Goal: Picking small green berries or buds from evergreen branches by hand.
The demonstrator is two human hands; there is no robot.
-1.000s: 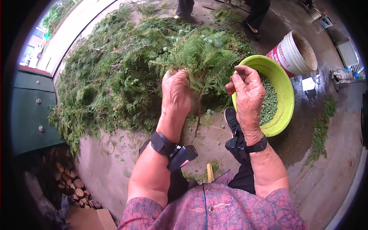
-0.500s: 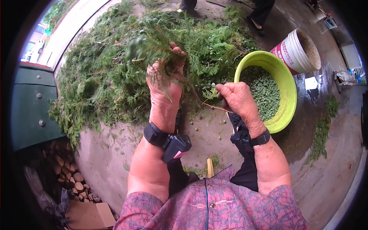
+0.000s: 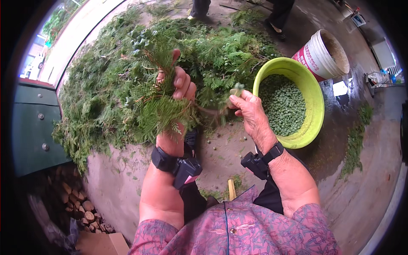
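My left hand (image 3: pixel 182 87) is closed around a leafy cypress branch (image 3: pixel 165 112), whose flat green sprays hang over the wrist. At the top of this branch sits a cluster of pale green cones (image 3: pixel 140 43). To its right, my right hand (image 3: pixel 251 111) pinches a small green cone (image 3: pixel 238 87) between thumb and fingertips. The branch's thin brown stem, blurred, runs from the left hand toward the right one. Just beside the right hand stands a yellow-green tub (image 3: pixel 315 106) holding many picked green cones (image 3: pixel 285 104).
A large heap of cut cypress branches (image 3: pixel 102 93) spreads over the floor ahead and left. Behind the tub leans a white and red bucket (image 3: pixel 316 57). Another person's legs (image 3: pixel 280 15) show at the far side. Split firewood (image 3: pixel 87 206) and cardboard (image 3: pixel 100 243) lie at lower left.
My left hand has turned, bringing the branch's leafy sprays lower over the wrist. My right hand has opened from a fist-like grip near the stem's end into a raised fingertip pinch on a cone.
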